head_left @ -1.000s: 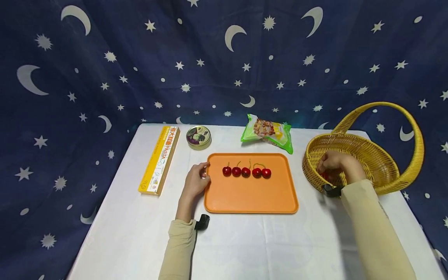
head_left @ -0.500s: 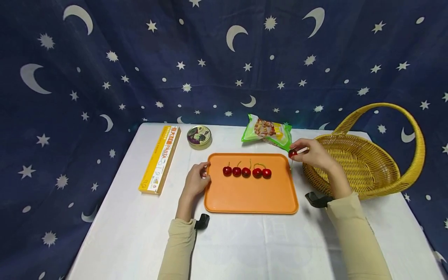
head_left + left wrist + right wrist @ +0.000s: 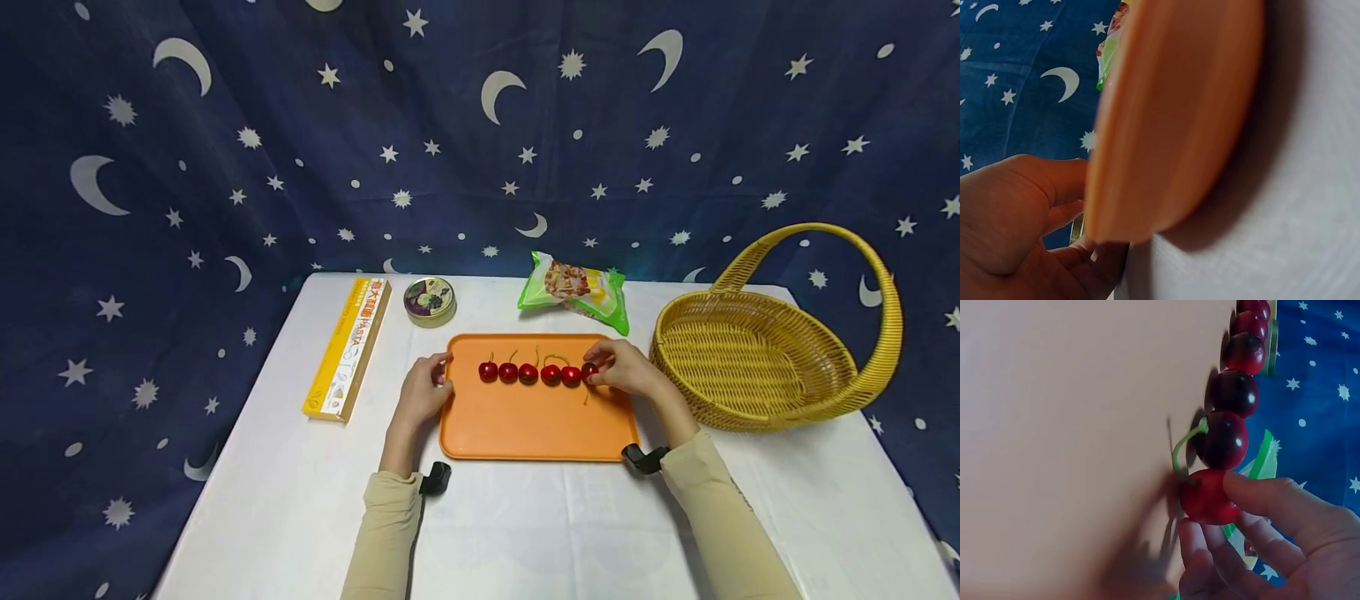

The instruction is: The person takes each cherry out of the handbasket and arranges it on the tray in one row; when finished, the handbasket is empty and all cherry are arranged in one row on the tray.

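Observation:
My right hand [image 3: 626, 367] pinches a red cherry [image 3: 1207, 497] between thumb and fingertips at the right end of a row of cherries [image 3: 528, 373]. The held cherry lies right against its neighbour, and its green stem points towards the near side of the tray. The row runs along the far half of an orange tray [image 3: 536, 425], stems mostly pointing away. At the tray's left rim, my left hand [image 3: 422, 390] grips the edge with curled fingers and thumb; in the left wrist view its lower fingertips are partly hidden by the tray wall [image 3: 1166, 125].
A yellow wicker basket [image 3: 750, 367] with a tall handle stands right of the tray. Behind the tray lie a green snack bag [image 3: 576, 289] and a round tin [image 3: 430, 302]. A yellow pasta box [image 3: 348, 350] lies at the left. A starry curtain hangs behind the table.
My right hand has come out of the basket with a cherry and moved left to the tray, setting it at the row's right end. My left hand has stayed at the tray's rim.

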`<state>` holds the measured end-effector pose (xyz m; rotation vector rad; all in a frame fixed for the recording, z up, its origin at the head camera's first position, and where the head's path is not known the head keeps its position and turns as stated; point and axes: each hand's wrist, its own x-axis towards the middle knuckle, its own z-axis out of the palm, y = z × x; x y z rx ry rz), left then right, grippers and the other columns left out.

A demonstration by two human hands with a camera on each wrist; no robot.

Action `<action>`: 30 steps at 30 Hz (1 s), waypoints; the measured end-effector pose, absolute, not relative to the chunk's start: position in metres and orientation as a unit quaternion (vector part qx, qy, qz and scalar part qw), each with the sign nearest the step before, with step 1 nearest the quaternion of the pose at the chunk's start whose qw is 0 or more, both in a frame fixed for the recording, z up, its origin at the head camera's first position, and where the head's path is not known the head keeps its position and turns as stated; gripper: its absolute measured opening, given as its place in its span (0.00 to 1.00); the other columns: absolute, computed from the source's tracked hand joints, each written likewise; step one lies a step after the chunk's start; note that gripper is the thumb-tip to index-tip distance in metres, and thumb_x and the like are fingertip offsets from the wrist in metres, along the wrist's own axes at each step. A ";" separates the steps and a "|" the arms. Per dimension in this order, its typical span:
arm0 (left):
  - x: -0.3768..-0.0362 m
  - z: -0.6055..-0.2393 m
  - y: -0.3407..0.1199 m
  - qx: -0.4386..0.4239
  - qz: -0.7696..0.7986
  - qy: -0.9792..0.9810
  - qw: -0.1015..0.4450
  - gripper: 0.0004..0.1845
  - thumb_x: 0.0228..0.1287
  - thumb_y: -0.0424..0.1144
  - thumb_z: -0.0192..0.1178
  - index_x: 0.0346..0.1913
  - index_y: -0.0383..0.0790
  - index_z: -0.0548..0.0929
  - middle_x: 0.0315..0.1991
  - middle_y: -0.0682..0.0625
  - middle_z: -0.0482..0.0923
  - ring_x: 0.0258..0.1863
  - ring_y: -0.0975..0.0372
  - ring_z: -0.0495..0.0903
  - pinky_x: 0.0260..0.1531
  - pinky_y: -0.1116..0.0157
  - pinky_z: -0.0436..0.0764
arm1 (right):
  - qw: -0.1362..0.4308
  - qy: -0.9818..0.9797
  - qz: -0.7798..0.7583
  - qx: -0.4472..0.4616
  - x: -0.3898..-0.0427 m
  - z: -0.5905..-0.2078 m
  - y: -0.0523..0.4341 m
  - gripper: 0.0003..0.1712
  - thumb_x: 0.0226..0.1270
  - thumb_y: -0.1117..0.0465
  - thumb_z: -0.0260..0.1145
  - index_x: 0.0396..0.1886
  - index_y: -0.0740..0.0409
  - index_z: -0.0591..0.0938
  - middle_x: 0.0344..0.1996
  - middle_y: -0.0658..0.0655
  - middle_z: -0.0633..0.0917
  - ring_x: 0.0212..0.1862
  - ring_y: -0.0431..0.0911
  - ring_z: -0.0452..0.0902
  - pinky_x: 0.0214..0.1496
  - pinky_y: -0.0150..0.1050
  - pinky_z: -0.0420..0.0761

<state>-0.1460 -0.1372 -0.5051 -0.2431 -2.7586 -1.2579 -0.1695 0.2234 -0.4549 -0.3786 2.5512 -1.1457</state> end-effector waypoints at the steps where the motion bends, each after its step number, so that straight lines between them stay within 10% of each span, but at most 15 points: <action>1: -0.146 -0.505 -0.137 -0.081 -0.413 -0.906 0.050 0.25 0.49 0.24 0.63 0.55 0.30 0.81 0.31 0.44 0.73 0.33 0.55 0.70 0.36 0.61 0.68 | 0.161 0.892 -0.400 -0.136 -0.170 -0.455 0.225 0.20 0.55 0.72 0.71 0.48 0.74 0.80 0.39 0.66 0.83 0.39 0.52 0.76 0.40 0.38 0.76; 24: -0.146 -0.499 -0.139 -0.079 -0.395 -0.914 0.047 0.25 0.50 0.26 0.62 0.56 0.30 0.80 0.32 0.43 0.73 0.34 0.54 0.71 0.37 0.60 0.68 | 0.118 0.927 -0.349 0.066 -0.156 -0.461 0.208 0.23 0.62 0.45 0.68 0.20 0.59 0.78 0.15 0.55 0.82 0.20 0.44 0.70 0.24 0.36 0.66; 30: -0.144 -0.486 -0.140 -0.087 -0.370 -0.922 0.068 0.26 0.55 0.32 0.64 0.59 0.30 0.79 0.42 0.38 0.76 0.42 0.49 0.76 0.44 0.53 0.75 | 0.144 0.921 -0.358 0.051 -0.156 -0.463 0.206 0.28 0.66 0.39 0.63 0.27 0.62 0.79 0.18 0.57 0.81 0.22 0.46 0.68 0.25 0.37 0.66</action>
